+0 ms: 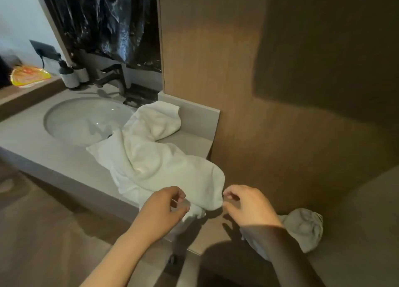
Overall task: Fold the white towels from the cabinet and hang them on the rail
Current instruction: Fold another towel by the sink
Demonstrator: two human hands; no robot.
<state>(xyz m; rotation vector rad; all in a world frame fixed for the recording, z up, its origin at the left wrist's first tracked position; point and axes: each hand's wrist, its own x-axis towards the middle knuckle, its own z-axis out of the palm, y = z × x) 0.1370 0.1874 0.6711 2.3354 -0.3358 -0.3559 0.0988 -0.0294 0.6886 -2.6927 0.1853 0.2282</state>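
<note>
A: bathroom here, grey worktop (pixel 64 157) with a round sink (pixel 71 122), wood wall (pixel 259 92) on the right.
B: yep, the white towel (pixel 151 157) lies crumpled on it. Its near edge sits between the left hand (pixel 162 211) and right hand (pixel 248 207). Both have curled fingers, can't tell if either grip holds it.

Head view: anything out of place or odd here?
Yes. The white towel lies crumpled across the counter, one part overlapping the sink rim and the near end hanging off the front edge. A second crumpled cloth sits low at right, in shadow. Black plastic sheeting covers the area above the tap.
</note>
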